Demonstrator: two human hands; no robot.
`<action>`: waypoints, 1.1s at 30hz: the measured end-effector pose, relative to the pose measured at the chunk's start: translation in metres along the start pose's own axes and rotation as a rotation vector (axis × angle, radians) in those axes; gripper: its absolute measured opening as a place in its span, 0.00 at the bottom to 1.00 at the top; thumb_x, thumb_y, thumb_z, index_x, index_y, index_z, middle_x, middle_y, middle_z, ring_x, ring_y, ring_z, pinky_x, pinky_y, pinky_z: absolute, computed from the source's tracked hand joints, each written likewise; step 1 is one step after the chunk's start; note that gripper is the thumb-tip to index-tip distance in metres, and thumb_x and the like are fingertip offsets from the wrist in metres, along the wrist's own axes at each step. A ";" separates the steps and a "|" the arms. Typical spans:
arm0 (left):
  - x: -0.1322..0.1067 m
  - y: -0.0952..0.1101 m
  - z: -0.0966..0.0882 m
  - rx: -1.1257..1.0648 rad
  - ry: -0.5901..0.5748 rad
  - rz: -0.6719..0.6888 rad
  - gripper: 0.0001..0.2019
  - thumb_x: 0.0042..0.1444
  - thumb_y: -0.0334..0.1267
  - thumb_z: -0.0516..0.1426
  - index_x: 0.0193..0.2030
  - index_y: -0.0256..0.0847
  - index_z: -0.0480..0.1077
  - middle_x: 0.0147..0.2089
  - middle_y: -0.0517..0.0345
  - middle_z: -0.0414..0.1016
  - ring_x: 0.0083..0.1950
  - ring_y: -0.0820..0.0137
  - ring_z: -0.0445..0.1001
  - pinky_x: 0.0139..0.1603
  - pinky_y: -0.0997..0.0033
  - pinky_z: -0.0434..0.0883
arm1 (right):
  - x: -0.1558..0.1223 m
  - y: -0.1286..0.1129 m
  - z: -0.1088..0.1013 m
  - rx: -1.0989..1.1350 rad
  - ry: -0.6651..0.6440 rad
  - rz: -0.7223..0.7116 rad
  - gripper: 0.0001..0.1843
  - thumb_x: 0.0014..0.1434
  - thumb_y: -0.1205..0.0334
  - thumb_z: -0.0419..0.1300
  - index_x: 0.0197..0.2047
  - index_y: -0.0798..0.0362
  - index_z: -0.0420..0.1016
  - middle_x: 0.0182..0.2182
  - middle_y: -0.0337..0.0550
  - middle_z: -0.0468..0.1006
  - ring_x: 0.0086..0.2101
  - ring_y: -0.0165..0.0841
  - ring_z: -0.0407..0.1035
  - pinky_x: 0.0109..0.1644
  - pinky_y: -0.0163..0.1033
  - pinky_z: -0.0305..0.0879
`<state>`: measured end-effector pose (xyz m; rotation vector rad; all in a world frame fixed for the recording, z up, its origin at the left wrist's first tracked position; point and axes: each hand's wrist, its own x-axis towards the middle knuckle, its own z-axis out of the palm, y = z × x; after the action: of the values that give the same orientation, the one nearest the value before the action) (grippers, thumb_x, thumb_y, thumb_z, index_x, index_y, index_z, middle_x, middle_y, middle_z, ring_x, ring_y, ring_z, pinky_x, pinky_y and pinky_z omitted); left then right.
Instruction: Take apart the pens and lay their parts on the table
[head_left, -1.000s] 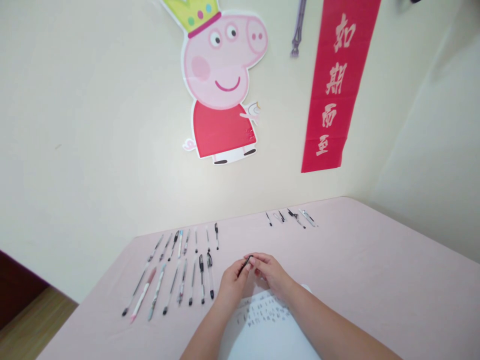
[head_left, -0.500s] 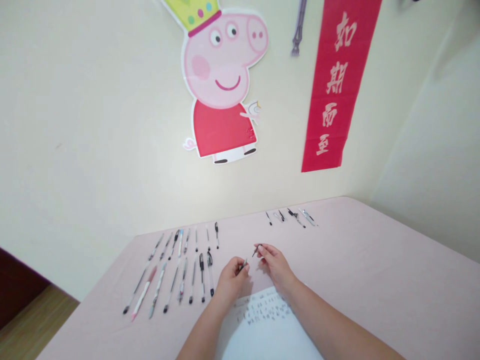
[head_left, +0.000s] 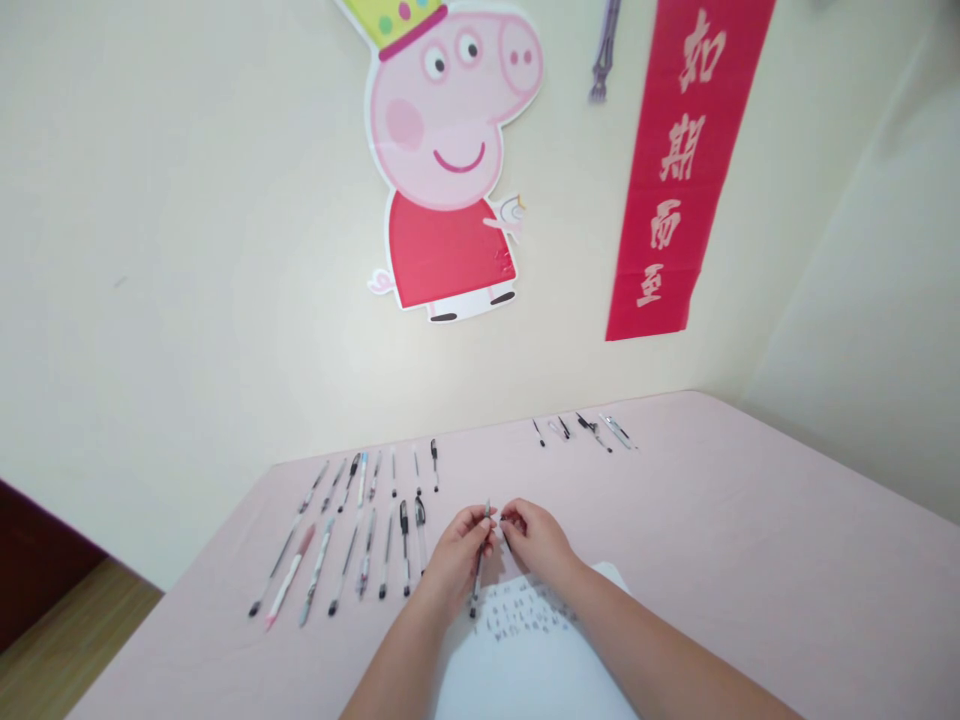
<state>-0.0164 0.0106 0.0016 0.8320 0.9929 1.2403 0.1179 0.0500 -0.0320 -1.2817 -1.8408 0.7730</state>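
My left hand (head_left: 459, 550) is closed around a slim pen (head_left: 478, 580), its dark end pointing down over a white sheet of paper (head_left: 525, 670) with handwritten marks. My right hand (head_left: 536, 535) sits just beside it, fingers pinched on a small dark slender piece (head_left: 505, 538), mostly hidden; it could be a pen cap, but I cannot tell. The fingertips of both hands are close together above the top of the paper. Left of my left hand, several pens lie in two rows, among them a black-capped pen (head_left: 405, 545) and a pink-and-white pen (head_left: 291, 577).
A pale pink tabletop (head_left: 750, 560) meets the wall at the back. Near that edge lie several pen parts and a silvery pen (head_left: 616, 431). A cartoon pig cutout (head_left: 450, 240) and a red banner (head_left: 679, 190) hang on the wall.
My hands have drawn closer together. The pen in my left hand has turned more upright, showing its length, and the dark piece in my right hand now points downward. The view has shifted slightly.
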 end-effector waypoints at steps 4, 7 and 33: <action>-0.001 -0.004 -0.003 -0.058 -0.001 -0.041 0.16 0.46 0.40 0.61 0.43 0.39 0.69 0.29 0.62 0.67 0.25 0.80 0.67 0.24 0.81 0.63 | -0.001 -0.003 -0.003 -0.134 0.000 -0.059 0.06 0.51 0.67 0.55 0.31 0.54 0.73 0.28 0.42 0.74 0.31 0.33 0.66 0.36 0.35 0.58; 0.000 -0.007 -0.007 -0.073 -0.001 -0.081 0.17 0.49 0.40 0.60 0.46 0.39 0.69 0.29 0.63 0.66 0.22 0.82 0.64 0.19 0.82 0.59 | -0.002 -0.003 -0.004 -0.154 -0.016 -0.079 0.07 0.51 0.68 0.55 0.32 0.54 0.74 0.29 0.43 0.74 0.33 0.33 0.66 0.39 0.35 0.59; -0.004 -0.016 -0.003 -0.071 -0.158 -0.148 0.14 0.44 0.41 0.63 0.29 0.36 0.64 0.21 0.66 0.63 0.19 0.83 0.56 0.18 0.83 0.51 | 0.004 -0.018 -0.008 0.843 -0.087 0.263 0.17 0.39 0.51 0.67 0.22 0.55 0.69 0.14 0.31 0.63 0.17 0.24 0.54 0.23 0.32 0.49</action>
<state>-0.0135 0.0039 -0.0130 0.7745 0.8626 1.0608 0.1148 0.0490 -0.0123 -0.9249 -1.1700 1.5532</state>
